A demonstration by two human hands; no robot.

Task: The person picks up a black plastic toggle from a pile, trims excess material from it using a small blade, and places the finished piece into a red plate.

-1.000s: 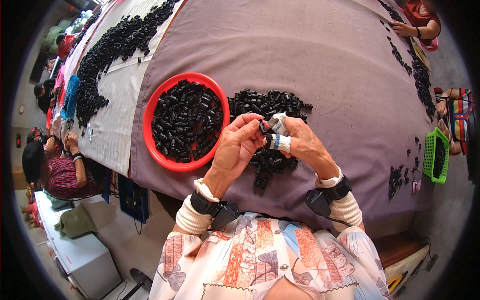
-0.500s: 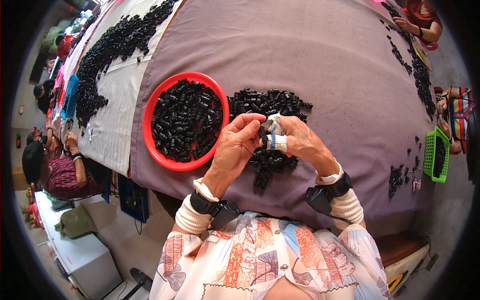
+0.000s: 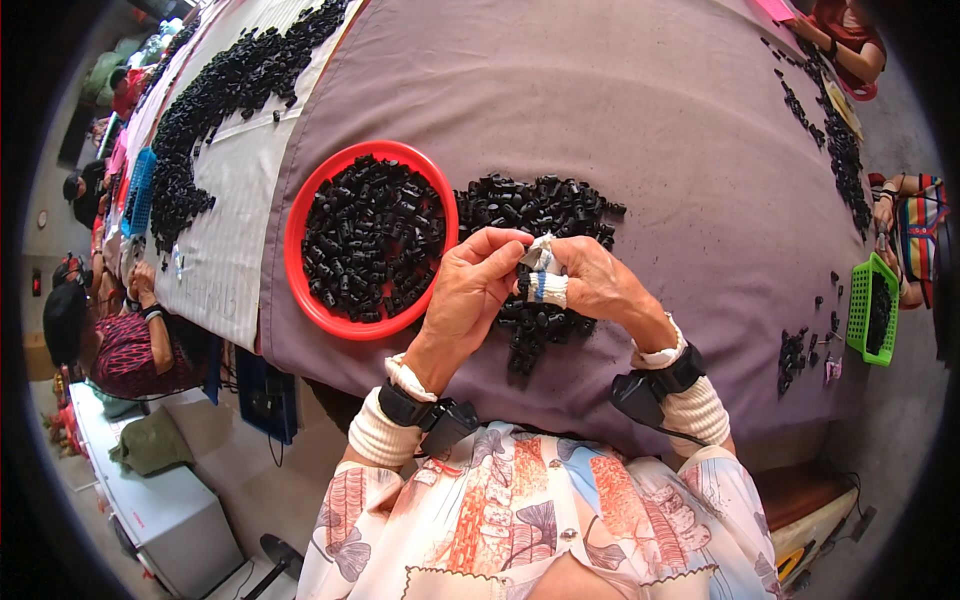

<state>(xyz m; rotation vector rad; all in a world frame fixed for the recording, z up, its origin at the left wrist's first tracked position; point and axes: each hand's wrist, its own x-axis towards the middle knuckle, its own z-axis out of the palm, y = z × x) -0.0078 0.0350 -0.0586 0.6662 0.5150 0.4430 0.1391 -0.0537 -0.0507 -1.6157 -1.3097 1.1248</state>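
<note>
My left hand (image 3: 467,297) and my right hand (image 3: 610,285) meet over a loose pile of small black plastic parts (image 3: 540,205) on the cloth. Fingers and thumb of the left are pinched together, with a small black part (image 3: 521,284) partly showing between the hands. White knit finger sleeves (image 3: 547,288) with blue stripes cover the thumb and forefinger of the right. That hand is closed too, its fingertips touching the left's; whatever it grips is hidden. Left of my hands stands a round red basin (image 3: 292,245) filled with more black parts.
A mauve cloth (image 3: 690,130) covers the table. At left, a long heap of black parts (image 3: 190,140) lies on pale cloth beside a blue basket (image 3: 141,190). A green basket (image 3: 858,310) stands at right. Other people work along both sides.
My hands stay together, with small shifts of the fingers; the right has turned slightly. At the far right, another person's hand has moved up toward a pink item.
</note>
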